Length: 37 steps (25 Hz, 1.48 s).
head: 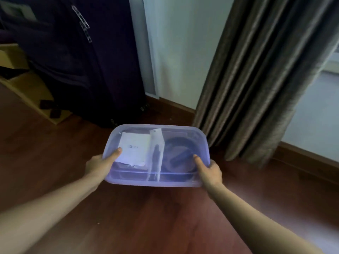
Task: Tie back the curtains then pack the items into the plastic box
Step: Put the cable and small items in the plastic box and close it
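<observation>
**Translucent box, held in both hands above wooden floor**

Item: translucent pale-purple rectangular plastic box [156, 181] with rounded corners, open at the top, held up over the dark red-brown wooden floor [146, 217].

Grip, left: left hand [100, 165] closed on the box's left short side, thumb laid over the rim and pointing inward, fingers hidden beneath.

Grip, right: right hand [210, 171] closed on the box's right short side, thumb over the rim, fingers hidden underneath.

Contents, left part of box: white paper sheet [134, 150] with faint print, too small to read, lying on darker items that cannot be made out.

Contents, middle of box: narrow clear plastic sleeve [156, 154] holding a slim dark object.

Contents, right part of box: dark coiled band [178, 154], blurred.

Beyond the box, to its right: grey-brown pleated curtain [256, 79] hanging to the floor.

Beyond the box, to its left: dark purple fabric suitcase [88, 70] standing upright; further left, a pale wooden shelf [31, 87].
</observation>
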Tool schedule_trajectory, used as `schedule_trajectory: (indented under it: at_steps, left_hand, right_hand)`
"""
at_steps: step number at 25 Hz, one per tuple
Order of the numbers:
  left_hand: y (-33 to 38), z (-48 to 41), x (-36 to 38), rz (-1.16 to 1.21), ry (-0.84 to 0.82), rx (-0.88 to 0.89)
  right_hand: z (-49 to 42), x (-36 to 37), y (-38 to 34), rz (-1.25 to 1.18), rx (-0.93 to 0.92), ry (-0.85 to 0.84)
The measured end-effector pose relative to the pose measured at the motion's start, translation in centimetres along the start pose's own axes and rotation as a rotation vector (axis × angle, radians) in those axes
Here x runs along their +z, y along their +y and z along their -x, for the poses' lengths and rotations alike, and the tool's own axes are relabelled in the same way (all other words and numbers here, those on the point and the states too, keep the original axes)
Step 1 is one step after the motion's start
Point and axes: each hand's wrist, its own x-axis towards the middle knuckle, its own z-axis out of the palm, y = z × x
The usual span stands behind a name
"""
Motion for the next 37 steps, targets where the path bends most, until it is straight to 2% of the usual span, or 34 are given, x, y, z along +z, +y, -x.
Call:
schedule_trajectory:
  at_steps: [9, 12, 15, 18, 19, 21, 23, 28, 33, 37]
  left_hand:
    - [-4.3, -9.4, 6.0, 0.090, 0.089, -0.209]
    - [-5.4, -10.3, 7.5, 0.139, 0.079, -0.286]
    - [-5.9, -10.6, 7.9, 0.202, 0.082, -0.285]
    - [-6.4, -9.1, 8.2, 0.380, 0.042, -0.331]
    - [-6.7, -8.1, 8.7, 0.415, 0.069, -0.356]
    - [-7.1, -5.4, 10.0, 0.477, 0.127, -0.408]
    - [-6.4, -3.8, 11.5, 0.640, 0.113, -0.457]
    - [-2.7, -6.4, 13.7, 0.905, 0.076, -0.498]
    - [1.3, -9.5, 14.7, 0.937, -0.126, -0.356]
    - [2.1, -11.3, 15.5, 0.892, -0.166, -0.253]
  right_hand:
    - [-9.5, 7.3, 0.5, -0.091, -0.065, -0.215]
    - [-10.4, 7.5, 1.5, -0.031, -0.152, -0.376]
    - [-10.3, 7.4, 2.0, -0.010, -0.328, -0.408]
    - [-8.4, 7.2, 3.6, 0.405, -0.505, -0.190]
    - [-7.7, 7.3, 4.1, 0.546, -0.621, -0.146]
    - [-7.5, 8.0, 4.6, 0.805, -0.863, -0.248]
    - [-8.6, 9.1, 3.7, 1.006, -0.967, -0.361]
    - [-11.5, 9.8, 1.2, 1.205, -0.876, -0.379]
    - [-11.7, 9.8, 1.0, 1.134, -0.731, -0.281]
    - [-9.9, 10.9, 2.4, 1.046, -0.718, -0.174]
